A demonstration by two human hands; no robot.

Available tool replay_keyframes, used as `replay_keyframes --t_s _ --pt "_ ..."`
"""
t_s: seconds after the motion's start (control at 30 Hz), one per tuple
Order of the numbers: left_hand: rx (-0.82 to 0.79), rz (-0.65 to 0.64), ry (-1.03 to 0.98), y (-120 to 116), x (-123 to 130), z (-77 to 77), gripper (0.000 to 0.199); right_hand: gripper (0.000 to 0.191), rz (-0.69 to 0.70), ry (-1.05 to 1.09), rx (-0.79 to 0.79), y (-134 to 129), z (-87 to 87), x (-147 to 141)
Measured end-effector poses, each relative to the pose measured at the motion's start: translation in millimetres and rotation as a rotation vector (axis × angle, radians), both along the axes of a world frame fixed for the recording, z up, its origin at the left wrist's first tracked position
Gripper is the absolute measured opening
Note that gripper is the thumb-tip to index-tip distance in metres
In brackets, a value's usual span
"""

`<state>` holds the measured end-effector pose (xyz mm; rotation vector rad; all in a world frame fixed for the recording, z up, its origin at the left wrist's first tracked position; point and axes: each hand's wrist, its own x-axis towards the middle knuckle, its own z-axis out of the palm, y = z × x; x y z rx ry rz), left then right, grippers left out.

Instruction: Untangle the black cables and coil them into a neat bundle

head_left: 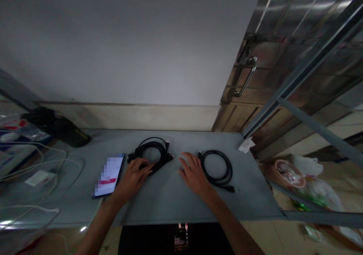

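A bundle of coiled black cables [153,144] lies on the grey tabletop [170,206], left of the middle. My left hand [134,177] is at its near left side, fingers and thumb curled about part of the bundle; the fingertips are partly lost against the black. To the right, a single black cable [230,164] is coiled into a loose ring, its connector end pointing toward the near right. My right hand [195,173] rests just left of this ring, fingers spread and holding nothing.
A phone [109,175] with a lit screen lies left of my left hand. Farther left are white cords [61,168], a white adapter [40,177] and a black bottle-shaped item [61,128]. Crumpled white paper [246,144] sits by the metal frame post [272,104] at the right corner.
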<state>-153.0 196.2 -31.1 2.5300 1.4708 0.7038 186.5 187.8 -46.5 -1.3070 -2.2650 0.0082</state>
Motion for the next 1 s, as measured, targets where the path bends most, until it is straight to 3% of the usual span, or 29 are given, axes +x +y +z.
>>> replay_keyframes --t_s 0.13,0.23,0.4,0.53,0.67,0.8,1.0 --pt "0.133 0.093 -0.074 -13 15 -7.6 0.039 0.050 -0.327 -0.005 0.049 -41 -12.7 69" --pt "0.202 0.147 -0.184 -34 43 -7.6 0.040 0.043 -0.388 -0.036 0.054 -66 -21.9 99" --pt "0.159 0.193 -0.412 -91 101 -9.8 0.033 0.038 -0.387 -0.073 0.109 -95 -36.4 100" --pt "-0.124 0.246 -0.643 -136 141 -8.5 0.028 0.039 -0.450 0.038 0.119 -113 -38.0 86" --pt "-0.413 0.266 -0.795 -165 168 2.2 0.038 0.034 -0.430 0.306 0.060 -137 -22.0 71" --pt "-0.637 0.187 -0.866 -176 184 21.9 0.049 0.035 -0.416 0.594 -0.078 -161 6.8 49" --pt "-0.697 0.089 -1.001 -168 205 62.3 0.051 0.040 -0.248 0.840 -0.280 -180 47.4 19"
